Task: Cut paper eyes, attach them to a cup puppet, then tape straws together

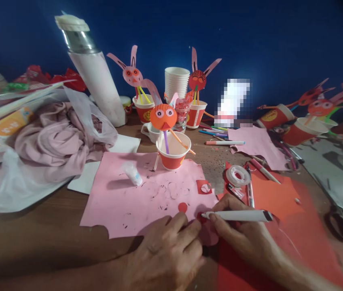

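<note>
Right hand [235, 226] gripping marker [244, 216], left hand [170, 248] alongside

Looks forward and down from the wearer's head, above the near part of the table [53, 230]. Faces the far edge and, beyond it, the blue wall [159, 24], taking up the top of the frame. Sits close behind the left hand [171, 246] and right hand [235, 228], seen large at lower centre, with forearms entering from lower left and lower right. Places the pink sheet [147, 204] near mid-frame, at middle range; renders the stacked white cups [176, 83] smaller, toward the far edge. Spans the table widely from side to side, with lean in the white flask [97, 85] at left and dimming at the upper right corner.
</note>
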### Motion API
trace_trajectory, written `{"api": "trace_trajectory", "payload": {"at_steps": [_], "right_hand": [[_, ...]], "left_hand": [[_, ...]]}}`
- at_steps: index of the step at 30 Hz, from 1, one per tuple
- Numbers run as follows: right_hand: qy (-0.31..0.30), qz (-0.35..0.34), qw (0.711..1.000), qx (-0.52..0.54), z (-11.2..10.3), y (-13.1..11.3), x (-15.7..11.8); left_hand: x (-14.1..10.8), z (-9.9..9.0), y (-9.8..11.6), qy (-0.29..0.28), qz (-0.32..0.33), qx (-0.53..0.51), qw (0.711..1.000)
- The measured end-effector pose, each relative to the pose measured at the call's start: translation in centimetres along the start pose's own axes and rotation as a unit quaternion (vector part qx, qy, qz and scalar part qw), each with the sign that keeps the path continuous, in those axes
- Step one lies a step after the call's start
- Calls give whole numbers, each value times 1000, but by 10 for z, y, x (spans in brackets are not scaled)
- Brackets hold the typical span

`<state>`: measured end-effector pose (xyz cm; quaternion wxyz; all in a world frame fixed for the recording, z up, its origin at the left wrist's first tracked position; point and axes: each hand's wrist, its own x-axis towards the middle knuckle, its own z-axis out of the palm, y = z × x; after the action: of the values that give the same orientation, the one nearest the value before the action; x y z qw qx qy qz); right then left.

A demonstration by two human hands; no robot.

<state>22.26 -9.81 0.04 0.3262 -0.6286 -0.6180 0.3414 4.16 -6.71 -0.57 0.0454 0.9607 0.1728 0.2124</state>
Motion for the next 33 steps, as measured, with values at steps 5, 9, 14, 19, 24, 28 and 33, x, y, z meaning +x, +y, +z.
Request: {"api": "trace_trajectory", "payload": {"at_steps": [5, 9, 14, 19, 24, 28, 33], "right_hand": [[-27, 2, 999, -38, -1, 2, -1], [-16, 5, 999, -45, -3, 2, -2], [2, -1, 999, -43, -4, 3, -1], [13, -15, 999, -33, -3, 2, -1], [-18, -10, 999, -29, -2, 3, -3], [-32, 0, 999, -29, -1, 4, -3], [-1, -20, 999, -48, -3, 4, -3]], "left_hand": [[-1, 1, 2, 0, -31, -1, 1000], [-2, 2, 3, 1, -32, -10, 999], [-1, 1, 2, -3, -29, -10, 1000], [-2, 1, 2, 2, -35, -11, 999], [0, 1, 3, -1, -30, -7, 1000], [2, 0, 3, 5, -16, -5, 1000], [1, 0, 2, -1, -18, -14, 1000]]}}
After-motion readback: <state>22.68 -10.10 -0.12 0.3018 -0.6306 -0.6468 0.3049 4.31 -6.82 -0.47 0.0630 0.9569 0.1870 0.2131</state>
